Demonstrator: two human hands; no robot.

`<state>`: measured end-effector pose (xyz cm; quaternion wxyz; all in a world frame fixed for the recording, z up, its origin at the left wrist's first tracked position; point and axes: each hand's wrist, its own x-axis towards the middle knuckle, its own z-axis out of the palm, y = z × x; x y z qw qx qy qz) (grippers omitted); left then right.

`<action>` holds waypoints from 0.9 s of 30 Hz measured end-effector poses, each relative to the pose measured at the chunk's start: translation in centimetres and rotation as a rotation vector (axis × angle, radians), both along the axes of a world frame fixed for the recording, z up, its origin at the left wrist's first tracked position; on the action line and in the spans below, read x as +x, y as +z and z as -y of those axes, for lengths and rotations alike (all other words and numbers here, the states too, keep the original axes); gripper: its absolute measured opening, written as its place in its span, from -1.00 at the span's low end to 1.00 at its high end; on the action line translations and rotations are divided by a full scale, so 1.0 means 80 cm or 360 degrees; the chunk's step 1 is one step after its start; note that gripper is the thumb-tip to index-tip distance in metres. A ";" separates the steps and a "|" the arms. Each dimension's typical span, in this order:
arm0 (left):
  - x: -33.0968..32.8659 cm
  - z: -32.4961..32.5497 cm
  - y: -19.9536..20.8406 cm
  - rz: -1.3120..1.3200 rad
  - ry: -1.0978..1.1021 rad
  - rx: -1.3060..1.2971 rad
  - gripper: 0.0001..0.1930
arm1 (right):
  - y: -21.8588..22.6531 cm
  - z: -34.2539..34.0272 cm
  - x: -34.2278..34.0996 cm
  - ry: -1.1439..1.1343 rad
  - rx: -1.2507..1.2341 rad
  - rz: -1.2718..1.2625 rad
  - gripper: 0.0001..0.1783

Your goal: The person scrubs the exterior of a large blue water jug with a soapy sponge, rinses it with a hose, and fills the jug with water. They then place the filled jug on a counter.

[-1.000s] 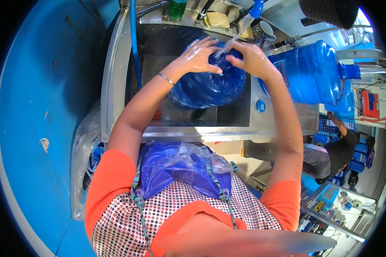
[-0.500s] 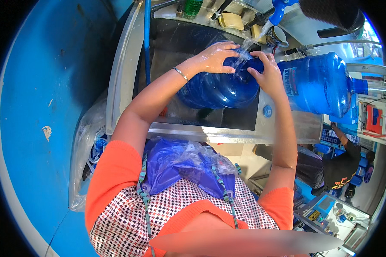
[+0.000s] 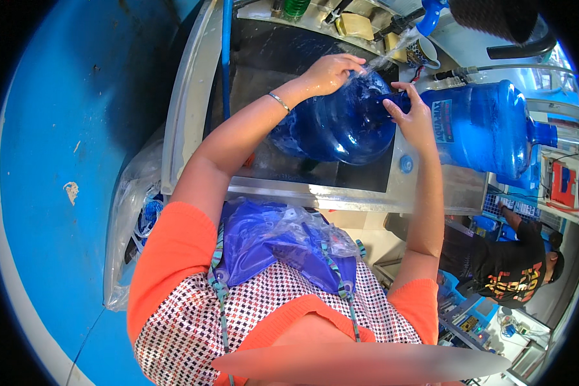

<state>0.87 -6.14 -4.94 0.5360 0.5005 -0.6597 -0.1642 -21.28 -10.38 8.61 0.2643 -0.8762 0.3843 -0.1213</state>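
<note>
A large clear-blue water jug [image 3: 347, 138] lies on its side in the dark sink basin [image 3: 264, 45], its neck pointing right. My right hand [image 3: 413, 119] grips that neck between thumb and fingers. At the jug's upper side is my left hand [image 3: 328, 74], its fingers stretched toward the falling water and nothing visible in them. Water from the blue tap [image 3: 432, 18] runs past those fingertips onto the jug. Where the left fingertips touch the jug is partly blurred by splashing.
A second blue jug [image 3: 482, 125] lies on the steel ledge at right, near a blue cap [image 3: 406, 163]. Behind the basin are a yellow sponge [image 3: 355, 26], a patterned mug [image 3: 424, 53] and a green bottle [image 3: 296, 8]. A blue hose [image 3: 226, 64] crosses the left side. Another person [image 3: 511, 264] is at far right.
My left hand has lifted slightly and drawn its fingers closer together. The right hand has moved down and right around the neck, and the jug has shifted slightly. The other person's upper body has come further into view.
</note>
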 end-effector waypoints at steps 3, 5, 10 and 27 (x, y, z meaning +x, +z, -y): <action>0.013 0.000 -0.022 -0.0282 0.0228 -0.0102 -0.71 | -0.016 0.017 -0.005 -0.0138 -0.0211 0.0019 -0.46; 0.018 -0.011 -0.042 -0.0521 0.0311 0.0325 -0.69 | -0.022 0.024 -0.008 -0.0553 -0.0221 -0.0228 -0.53; -0.014 -0.049 -0.095 -0.0669 0.0250 0.0492 -0.48 | -0.009 0.020 -0.022 -0.0265 -0.0012 -0.0117 -0.54; 0.006 -0.060 -0.080 -0.1072 -0.0424 0.0594 -0.57 | 0.028 -0.088 -0.033 0.0815 0.0155 -0.0366 -0.29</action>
